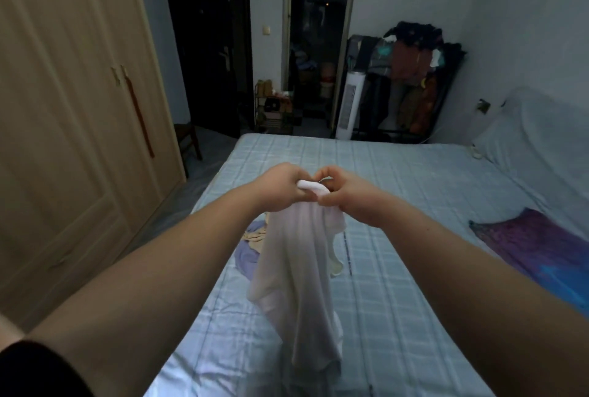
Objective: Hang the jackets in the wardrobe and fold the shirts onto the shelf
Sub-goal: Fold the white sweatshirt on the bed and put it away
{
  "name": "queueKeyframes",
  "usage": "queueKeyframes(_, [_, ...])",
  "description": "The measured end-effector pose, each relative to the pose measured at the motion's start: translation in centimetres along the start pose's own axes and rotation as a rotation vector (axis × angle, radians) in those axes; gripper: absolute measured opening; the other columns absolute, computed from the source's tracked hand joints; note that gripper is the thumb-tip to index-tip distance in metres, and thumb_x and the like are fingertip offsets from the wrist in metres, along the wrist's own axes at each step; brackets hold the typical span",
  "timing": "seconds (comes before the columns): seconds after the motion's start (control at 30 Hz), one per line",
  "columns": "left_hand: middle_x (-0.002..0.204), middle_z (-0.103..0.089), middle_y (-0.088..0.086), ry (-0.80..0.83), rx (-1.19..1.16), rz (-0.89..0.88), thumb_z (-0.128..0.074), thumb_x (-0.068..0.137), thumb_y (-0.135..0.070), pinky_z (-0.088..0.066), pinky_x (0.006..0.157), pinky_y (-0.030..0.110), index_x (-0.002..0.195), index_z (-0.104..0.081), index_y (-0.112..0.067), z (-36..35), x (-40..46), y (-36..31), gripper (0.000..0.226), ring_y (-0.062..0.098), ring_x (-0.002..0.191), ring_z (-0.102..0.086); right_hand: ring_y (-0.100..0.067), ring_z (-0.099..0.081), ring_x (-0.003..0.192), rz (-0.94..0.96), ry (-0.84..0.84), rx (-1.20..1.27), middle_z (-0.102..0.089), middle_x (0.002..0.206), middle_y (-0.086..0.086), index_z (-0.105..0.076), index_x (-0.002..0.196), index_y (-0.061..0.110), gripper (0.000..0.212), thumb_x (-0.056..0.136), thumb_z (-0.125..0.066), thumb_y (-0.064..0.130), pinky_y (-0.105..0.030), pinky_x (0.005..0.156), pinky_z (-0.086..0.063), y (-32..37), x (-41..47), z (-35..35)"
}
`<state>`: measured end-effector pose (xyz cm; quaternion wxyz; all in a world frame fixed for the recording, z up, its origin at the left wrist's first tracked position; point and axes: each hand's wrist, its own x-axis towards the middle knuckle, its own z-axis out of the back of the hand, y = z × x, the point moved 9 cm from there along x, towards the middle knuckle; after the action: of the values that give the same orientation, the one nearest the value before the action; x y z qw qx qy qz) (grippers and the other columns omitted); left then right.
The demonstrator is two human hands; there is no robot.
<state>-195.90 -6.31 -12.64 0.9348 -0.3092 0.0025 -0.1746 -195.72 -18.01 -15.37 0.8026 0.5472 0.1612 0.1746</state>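
Both arms reach out over the bed (398,173). The left hand (282,184) and right hand (345,196) almost meet, each grip pinching the top edge of a white shirt (299,269), which hangs limp between them with its lower end touching the blue checked cover. Just behind it lies a small heap of clothes (251,247). The closed wardrobe (73,110) stands at the left, and a purple cloth (535,247) lies well apart at the right.

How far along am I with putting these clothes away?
Nothing looks done: the wardrobe doors are shut. In hand: your left hand and right hand hold a white shirt up over the bed, unfolded. Left: crumpled clothes behind it.
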Motion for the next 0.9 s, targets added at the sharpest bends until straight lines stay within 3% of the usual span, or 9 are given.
queueKeyframes(0.13, [0.093, -0.071, -0.006, -0.058, -0.030, -0.070, -0.063, 0.090, -0.015, -0.042, 0.068, 0.016, 0.097, -0.076, -0.022, 1.0, 0.0, -0.4, 0.017, 0.004, 0.085, -0.061, -0.017, -0.063, 0.087, 0.038, -0.099, 0.073, -0.067, 0.093, -0.007, -0.053, 0.102, 0.014, 0.035, 0.073, -0.068, 0.003, -0.031, 0.080, -0.049, -2.5, -0.9, 1.2])
queueKeyframes(0.2, [0.097, -0.070, -0.011, -0.057, -0.078, -0.057, -0.058, 0.091, -0.009, -0.039, 0.068, 0.005, 0.101, -0.076, -0.022, 2.2, -0.3, 0.2, 0.024, -0.006, 0.085, -0.059, -0.018, -0.065, 0.097, 0.012, -0.110, 0.056, -0.068, 0.101, -0.004, -0.056, 0.104, 0.016, 0.037, 0.068, -0.063, 0.009, -0.026, 0.084, -0.051, -4.3, -1.3, 1.3])
queueKeyframes(0.3, [0.096, -0.069, -0.016, -0.043, -0.184, -0.018, -0.057, 0.093, -0.008, -0.040, 0.067, 0.005, 0.103, -0.075, -0.021, 4.2, -1.0, 1.2, 0.024, -0.017, 0.083, -0.057, -0.019, -0.060, 0.108, -0.031, -0.198, -0.032, -0.064, 0.112, -0.002, -0.056, 0.112, 0.015, 0.052, 0.060, -0.053, 0.012, -0.018, 0.083, -0.048, -7.7, -1.6, 1.3])
queueKeyframes(0.47, [0.093, -0.070, -0.016, -0.187, -0.270, 0.033, -0.057, 0.095, -0.013, -0.045, 0.068, 0.014, 0.100, -0.075, -0.025, 8.3, -2.7, 3.1, 0.022, -0.011, 0.082, -0.062, -0.018, -0.051, 0.123, -0.210, -0.090, -0.261, -0.053, 0.135, 0.002, -0.042, 0.141, 0.030, 0.076, 0.075, -0.060, -0.003, -0.025, 0.084, -0.050, -15.3, -0.3, -3.2])
queueKeyframes(0.57, [0.099, -0.072, -0.007, -0.256, -0.265, 0.023, -0.057, 0.095, -0.011, -0.049, 0.071, 0.013, 0.102, -0.075, -0.020, 10.6, -4.4, 4.2, 0.021, -0.005, 0.087, -0.064, -0.019, -0.051, 0.125, -0.214, -0.056, -0.291, -0.053, 0.137, 0.007, -0.036, 0.143, 0.044, 0.082, 0.075, -0.071, 0.014, -0.035, 0.098, -0.047, -17.0, 1.3, -7.2])
queueKeyframes(0.63, [0.101, -0.073, -0.004, -0.292, -0.264, 0.026, -0.057, 0.094, -0.008, -0.051, 0.074, 0.013, 0.103, -0.075, -0.016, 11.9, -5.9, 5.1, 0.021, 0.000, 0.091, -0.065, -0.019, -0.053, 0.117, -0.187, -0.130, -0.263, -0.055, 0.129, 0.006, -0.042, 0.142, 0.034, 0.070, 0.081, -0.069, 0.012, -0.035, 0.097, -0.046, -16.0, 2.5, -8.7])
queueKeyframes(0.77, [0.104, -0.072, -0.002, -0.353, -0.227, 0.053, -0.055, 0.094, -0.004, -0.049, 0.078, 0.012, 0.106, -0.074, -0.010, 14.4, -9.4, 7.2, 0.023, -0.002, 0.093, -0.064, -0.019, -0.057, 0.104, -0.076, -0.192, -0.228, -0.065, 0.108, 0.000, -0.067, 0.115, 0.022, 0.024, 0.094, -0.059, 0.015, -0.026, 0.083, -0.039, -12.7, 5.9, -11.1])
queueKeyframes(0.83, [0.103, -0.072, -0.004, -0.390, -0.230, 0.110, -0.054, 0.096, -0.008, -0.048, 0.077, 0.011, 0.105, -0.073, -0.013, 15.8, -11.5, 9.1, 0.022, -0.003, 0.091, -0.063, -0.019, -0.055, 0.101, -0.074, -0.199, -0.178, -0.063, 0.109, -0.003, -0.068, 0.115, 0.015, 0.024, 0.098, -0.051, 0.013, -0.023, 0.079, -0.033, -11.5, 7.5, -11.7])
queueKeyframes(0.9, [0.101, -0.071, -0.008, -0.438, -0.219, 0.193, -0.054, 0.098, -0.015, -0.048, 0.077, 0.014, 0.102, -0.073, -0.020, 17.4, -13.9, 11.8, 0.020, -0.002, 0.091, -0.062, -0.027, -0.057, 0.107, -0.073, -0.306, -0.123, -0.063, 0.115, -0.011, -0.064, 0.120, 0.011, 0.027, 0.100, -0.046, 0.016, -0.030, 0.086, -0.039, -10.3, 9.0, -10.3])
